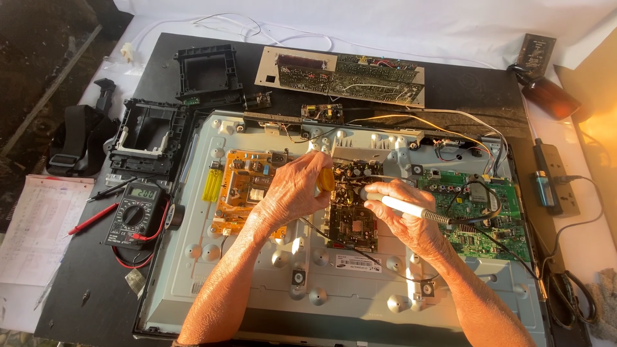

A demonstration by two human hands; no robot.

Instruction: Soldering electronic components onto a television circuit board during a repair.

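Over the dark circuit board (351,215) at the middle of the opened metal chassis (244,289), both hands work at close quarters; the step looks like soldering on that board. Left hand (292,189) has its grip closed around a yellow-handled tool (326,179). Right hand (402,215) grips a white soldering iron (405,209), tip at the board. Any next touch calls for a steady tip.

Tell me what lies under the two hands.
A dark circuit board on the grey metal panel lies under the left hand and right hand. Its lower half shows; the spot beneath the fingers is covered.
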